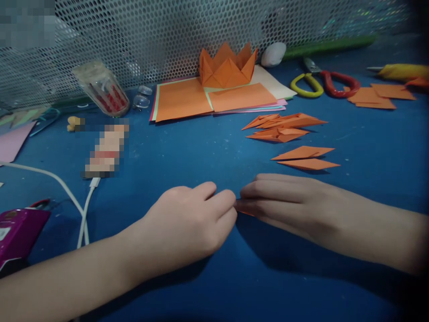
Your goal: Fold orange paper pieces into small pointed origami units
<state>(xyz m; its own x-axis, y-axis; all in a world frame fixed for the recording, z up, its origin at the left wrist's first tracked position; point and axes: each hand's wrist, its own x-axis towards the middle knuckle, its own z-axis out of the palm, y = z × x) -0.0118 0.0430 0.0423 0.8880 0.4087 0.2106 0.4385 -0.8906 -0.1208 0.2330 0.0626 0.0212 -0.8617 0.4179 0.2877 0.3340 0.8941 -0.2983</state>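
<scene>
Low over the blue tabletop, my left hand (197, 217) and my right hand (295, 201) meet fingertip to fingertip. A piece of orange paper (246, 213) shows as a thin sliver beneath my right fingers; the rest of it is hidden. My left fingers are curled and pressed together at its left end. My right fingers lie close together over it. Just beyond my right hand are two narrow folded orange paper pieces (306, 164). Behind those lie several more folded orange pieces (284, 121), pointed at the ends.
An orange paper crown shape (228, 67) stands on stacked coloured paper (181, 100) at the back. Scissors (311, 85) and small orange squares (372, 97) lie right. A pouch of red bits (110, 96), white cable (85, 210) and purple packet (22, 235) are left. Perforated mesh (161, 36) rises behind.
</scene>
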